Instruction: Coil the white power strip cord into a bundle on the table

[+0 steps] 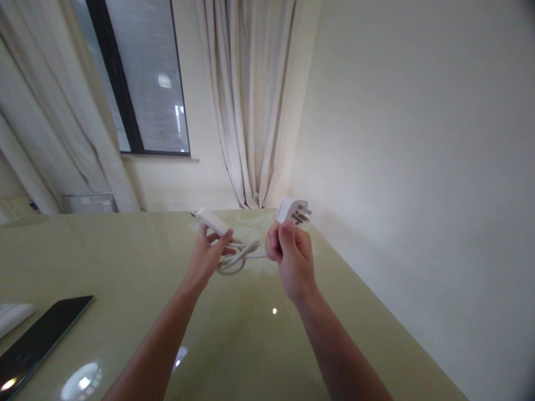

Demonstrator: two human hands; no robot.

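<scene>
Left hand (211, 253): As it hovers over the tabletop (234, 334), its fingers grasp a slim white block (214, 221) near the closer end.
Right hand (292, 253): Its fingers clench around a white plug (289, 210), metal pins pointing right.
Cable (251, 247): Pale and looped, it shows between both hands; whether it touches the tabletop, I cannot tell.
Dark slab (45, 334): Flat on the tabletop at left, beside a white object (14, 317).

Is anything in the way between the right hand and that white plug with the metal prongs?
Nothing visible is: the right hand has the white plug in its grip. The looped cable is off to the side, toward the left hand.
</scene>
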